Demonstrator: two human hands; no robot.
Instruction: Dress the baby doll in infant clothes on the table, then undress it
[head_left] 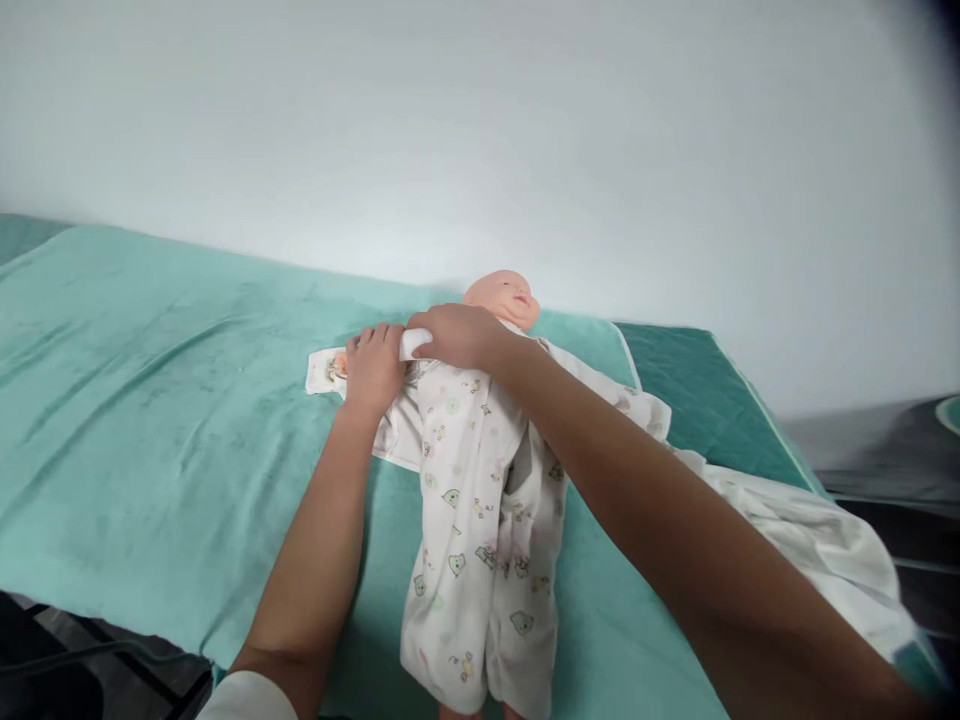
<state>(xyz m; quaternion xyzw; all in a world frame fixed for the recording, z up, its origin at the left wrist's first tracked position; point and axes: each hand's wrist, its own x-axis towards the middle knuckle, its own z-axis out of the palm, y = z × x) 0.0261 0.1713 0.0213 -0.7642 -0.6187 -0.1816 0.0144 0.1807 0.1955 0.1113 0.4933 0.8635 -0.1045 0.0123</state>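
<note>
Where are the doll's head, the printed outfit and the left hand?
Doll's head (502,297): head view, on its cheek.
Printed outfit (466,475): head view, on its front.
Left hand (375,370): head view, on the back of the hand.

In front of me, a light green cloth (187,420) spreads from the left of the frame past the centre, over a darker green cover (675,370) showing at right. On it lies a doll (499,292), mid-frame, in a printed garment (454,500); a rumpled white cloth (810,550) lies lower right.
</note>
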